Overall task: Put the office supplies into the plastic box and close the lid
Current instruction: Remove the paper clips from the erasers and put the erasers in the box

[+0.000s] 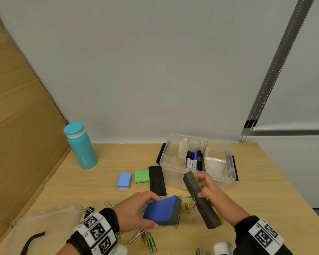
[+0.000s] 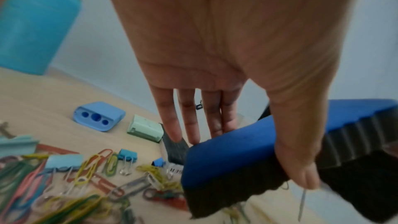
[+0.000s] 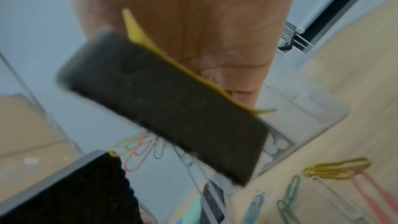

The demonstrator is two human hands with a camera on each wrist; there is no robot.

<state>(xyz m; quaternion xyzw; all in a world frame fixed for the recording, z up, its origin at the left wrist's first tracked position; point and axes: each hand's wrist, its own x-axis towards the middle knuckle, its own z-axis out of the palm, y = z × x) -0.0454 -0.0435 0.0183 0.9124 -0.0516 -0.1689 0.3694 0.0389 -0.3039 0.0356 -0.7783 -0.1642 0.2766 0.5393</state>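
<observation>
Filling the bottom corners of the head view: two wrists in black sleeves with black-and-white marker bands. At lower centre, left hand point(image 1: 134, 211) gripping a blue eraser point(image 1: 163, 210) with a grey felt underside, thumb on the near edge and fingers over the far edge, holding it just above the table point(image 1: 265, 181). To its right, right hand point(image 1: 209, 188) clasping a yellow-backed eraser point(image 1: 201, 199), long and dark grey, tilting with its upper end toward the plastic box point(image 1: 226, 170).

Sitting open at centre right: the clear box with black side latches, holding several markers point(image 1: 193, 161) standing upright in a middle compartment. Lying flat just left of the box: a black eraser point(image 1: 157, 180), then a green sharpener point(image 1: 142, 176) touching it, then a blue sharpener point(image 1: 124, 180) slightly apart.

Scattering across the lower middle of the table, under and around both hands: coloured paper clips point(image 1: 147, 240) and binder clips point(image 2: 64, 160). Lying at lower left: the clear lid point(image 1: 44, 223) with a black handle. Standing at middle left: a teal bottle point(image 1: 80, 146), beside a cardboard sheet point(image 1: 17, 107) leaning along the left edge.
</observation>
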